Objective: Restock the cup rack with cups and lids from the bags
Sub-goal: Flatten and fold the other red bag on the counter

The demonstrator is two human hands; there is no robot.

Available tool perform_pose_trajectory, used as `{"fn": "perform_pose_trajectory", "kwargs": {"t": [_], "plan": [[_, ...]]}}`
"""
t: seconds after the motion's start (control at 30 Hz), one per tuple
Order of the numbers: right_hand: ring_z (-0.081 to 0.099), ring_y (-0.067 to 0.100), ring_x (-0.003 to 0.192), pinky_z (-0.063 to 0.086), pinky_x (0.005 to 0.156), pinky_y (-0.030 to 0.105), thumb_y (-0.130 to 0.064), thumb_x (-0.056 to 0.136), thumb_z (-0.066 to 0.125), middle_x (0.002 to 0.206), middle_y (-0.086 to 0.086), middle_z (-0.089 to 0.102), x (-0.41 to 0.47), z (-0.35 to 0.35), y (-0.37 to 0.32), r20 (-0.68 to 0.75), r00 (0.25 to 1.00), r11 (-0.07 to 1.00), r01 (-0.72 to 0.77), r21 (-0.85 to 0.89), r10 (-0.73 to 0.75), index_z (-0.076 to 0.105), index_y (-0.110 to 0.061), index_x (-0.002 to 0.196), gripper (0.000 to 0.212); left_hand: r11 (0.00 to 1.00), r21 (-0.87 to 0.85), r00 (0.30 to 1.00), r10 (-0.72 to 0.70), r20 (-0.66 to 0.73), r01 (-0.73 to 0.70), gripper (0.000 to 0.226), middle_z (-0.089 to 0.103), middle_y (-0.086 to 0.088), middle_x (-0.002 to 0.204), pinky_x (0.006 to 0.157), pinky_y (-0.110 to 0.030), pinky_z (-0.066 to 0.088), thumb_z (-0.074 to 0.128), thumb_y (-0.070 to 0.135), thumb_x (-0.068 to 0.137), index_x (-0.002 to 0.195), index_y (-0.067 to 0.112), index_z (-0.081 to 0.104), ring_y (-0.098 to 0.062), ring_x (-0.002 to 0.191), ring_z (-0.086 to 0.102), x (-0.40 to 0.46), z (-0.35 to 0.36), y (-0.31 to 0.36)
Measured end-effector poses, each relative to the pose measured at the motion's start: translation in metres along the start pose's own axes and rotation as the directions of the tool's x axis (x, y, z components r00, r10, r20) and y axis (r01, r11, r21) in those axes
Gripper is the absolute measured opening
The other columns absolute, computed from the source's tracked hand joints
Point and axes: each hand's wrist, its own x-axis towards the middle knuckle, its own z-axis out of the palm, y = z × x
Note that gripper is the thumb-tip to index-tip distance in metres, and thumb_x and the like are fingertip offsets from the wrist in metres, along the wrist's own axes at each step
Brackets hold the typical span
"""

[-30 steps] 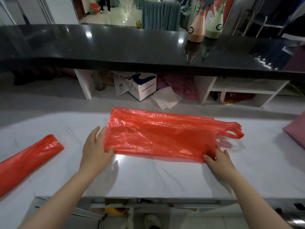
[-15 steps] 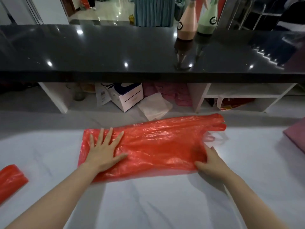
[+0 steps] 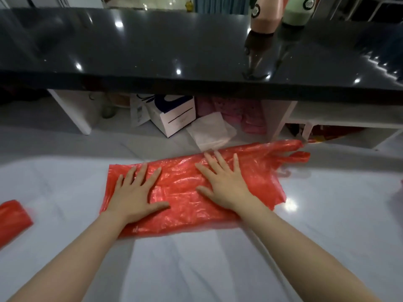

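Observation:
An empty red plastic bag lies flat on the white marble counter, its handles pointing right. My left hand presses flat on the bag's left part, fingers spread. My right hand lies flat on its middle, fingers straight and spread. A second red bag, rolled or filled, shows at the left edge. No cups, lids or cup rack are in view.
A black glossy bar top runs across above, with a pink bottle and a green bottle on it. Under it are white shelves, a white and blue box, white paper and pink packets.
My left hand went from the bag's left edge onto its surface. My right hand left the lower right corner and now lies flat on the middle. The bag looks folded narrower.

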Motion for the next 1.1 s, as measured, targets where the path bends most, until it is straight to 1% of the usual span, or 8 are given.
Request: {"fn": "perform_pose_trajectory", "kwargs": {"t": [0.13, 0.27, 0.4, 0.53, 0.63, 0.87, 1.0, 1.1], "plan": [[0.006, 0.021, 0.147, 0.001, 0.114, 0.054, -0.07, 0.087, 0.023, 0.16, -0.002, 0.013, 0.001, 0.023, 0.053, 0.022, 0.964, 0.96, -0.267, 0.088, 0.266, 0.016, -0.039, 0.149, 0.069, 0.996, 0.027, 0.993, -0.08, -0.083, 0.083, 0.102, 0.008, 0.007, 0.16, 0.111, -0.047, 0.018, 0.0, 0.093, 0.059, 0.149, 0.045, 0.0, -0.024, 0.142, 0.017, -0.012, -0.004, -0.034], [0.015, 0.022, 0.145, 0.017, 0.113, 0.044, -0.072, 0.085, 0.017, 0.158, 0.001, 0.021, -0.019, 0.029, 0.088, -0.048, 0.928, 0.927, -0.365, 0.092, 0.37, 0.022, -0.036, 0.148, 0.073, 0.99, -0.044, 0.989, -0.134, -0.065, 0.132, 0.094, 0.003, 0.005, 0.161, 0.116, -0.049, 0.003, 0.003, 0.085, 0.067, 0.15, 0.041, 0.003, -0.022, 0.147, 0.002, -0.026, 0.004, -0.048], [0.015, 0.027, 0.144, 0.018, 0.114, 0.043, -0.065, 0.09, 0.025, 0.157, 0.006, 0.023, -0.026, 0.022, 0.091, -0.072, 0.902, 0.904, -0.419, 0.085, 0.425, 0.027, -0.03, 0.148, 0.068, 0.989, -0.095, 0.991, -0.121, -0.057, 0.115, 0.094, 0.005, 0.002, 0.161, 0.118, -0.045, 0.001, 0.004, 0.083, 0.069, 0.151, 0.038, 0.005, -0.021, 0.147, 0.0, -0.028, 0.004, -0.044], [0.018, 0.028, 0.145, 0.013, 0.116, 0.05, -0.045, 0.094, 0.044, 0.155, 0.009, 0.029, -0.042, 0.006, 0.064, -0.283, 0.894, 0.937, -0.34, 0.077, 0.348, 0.04, -0.019, 0.143, 0.055, 0.988, -0.065, 0.985, -0.146, -0.091, 0.141, 0.091, 0.016, 0.0, 0.158, 0.117, -0.046, 0.002, 0.004, 0.081, 0.071, 0.151, 0.038, 0.013, -0.023, 0.146, 0.007, -0.037, 0.005, -0.048], [0.015, 0.024, 0.146, 0.003, 0.117, 0.047, -0.046, 0.093, 0.039, 0.156, 0.005, 0.029, -0.066, 0.003, 0.027, -0.348, 0.909, 0.973, -0.206, 0.105, 0.23, 0.044, -0.023, 0.141, 0.053, 0.982, -0.082, 0.979, -0.176, -0.103, 0.168, 0.089, 0.021, 0.0, 0.156, 0.117, -0.048, 0.006, 0.005, 0.08, 0.072, 0.15, 0.038, 0.017, -0.025, 0.144, 0.012, -0.05, 0.006, -0.057], [-0.01, 0.013, 0.147, -0.008, 0.117, 0.047, -0.057, 0.091, 0.036, 0.16, -0.007, 0.006, -0.101, 0.018, -0.056, -0.147, 0.986, 0.989, -0.054, 0.136, 0.074, 0.032, -0.034, 0.146, 0.06, 0.965, -0.147, 0.967, -0.232, -0.102, 0.216, 0.09, 0.015, 0.0, 0.158, 0.118, -0.045, 0.005, 0.005, 0.081, 0.074, 0.151, 0.035, 0.013, -0.025, 0.144, 0.008, -0.091, 0.014, -0.071], [-0.021, 0.014, 0.144, -0.016, 0.115, 0.043, -0.052, 0.094, 0.037, 0.161, -0.005, -0.003, -0.107, 0.023, -0.083, -0.073, 0.987, 0.985, -0.134, 0.11, 0.143, 0.019, -0.036, 0.15, 0.061, 0.933, -0.165, 0.938, -0.335, -0.088, 0.318, 0.084, 0.013, -0.003, 0.159, 0.119, -0.045, 0.009, 0.005, 0.078, 0.081, 0.152, 0.032, 0.011, -0.027, 0.144, 0.008, -0.117, 0.015, -0.074], [-0.017, 0.018, 0.146, -0.014, 0.113, 0.043, -0.049, 0.094, 0.037, 0.161, -0.004, -0.008, -0.115, 0.02, -0.105, -0.025, 0.986, 0.981, -0.159, 0.108, 0.162, 0.011, -0.035, 0.15, 0.063, 0.912, -0.133, 0.915, -0.399, -0.061, 0.389, 0.088, 0.019, -0.005, 0.157, 0.114, -0.046, 0.02, 0.004, 0.078, 0.078, 0.152, 0.03, 0.013, -0.031, 0.139, 0.018, -0.139, 0.011, -0.077]]}}
